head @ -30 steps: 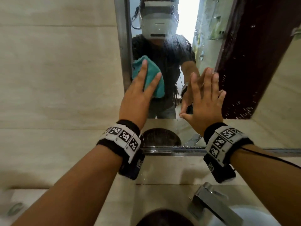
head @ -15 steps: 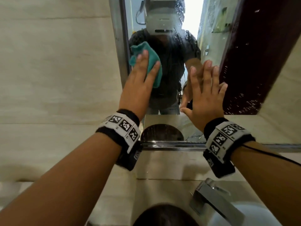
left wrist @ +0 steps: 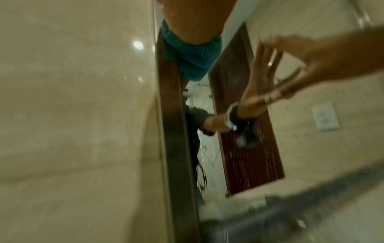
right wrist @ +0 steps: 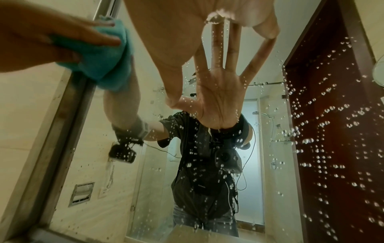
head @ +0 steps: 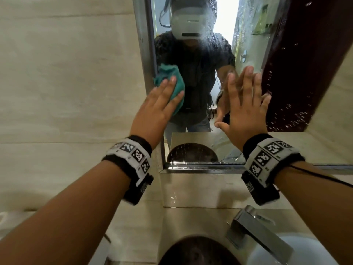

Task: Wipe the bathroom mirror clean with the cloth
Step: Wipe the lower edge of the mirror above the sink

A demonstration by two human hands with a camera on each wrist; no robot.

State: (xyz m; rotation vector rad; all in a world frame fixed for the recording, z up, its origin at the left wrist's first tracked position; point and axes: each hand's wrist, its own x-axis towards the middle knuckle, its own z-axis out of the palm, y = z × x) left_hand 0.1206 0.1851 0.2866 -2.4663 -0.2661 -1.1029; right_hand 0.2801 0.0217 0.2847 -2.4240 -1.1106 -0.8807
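Observation:
The teal cloth (head: 167, 73) lies against the mirror (head: 298, 64) close to its left metal frame. My left hand (head: 162, 100) presses it flat to the glass with straight fingers. My right hand (head: 244, 100) rests flat on the glass to the right, fingers straight and spread, holding nothing. In the right wrist view, water droplets dot the mirror (right wrist: 322, 131), and the cloth (right wrist: 104, 54) sits under the left hand (right wrist: 51, 36) beside the right hand (right wrist: 187, 32). The blurred left wrist view shows the cloth (left wrist: 193, 55) under my palm.
A steel ledge (head: 200, 167) runs under the mirror. Below it are a chrome faucet (head: 256, 232) and a white basin (head: 298, 249) at the lower right. Beige tiled wall (head: 66, 92) fills the left side.
My left hand slid the cloth up the glass, then back down and closer to the left frame. The right hand stayed flat on the mirror.

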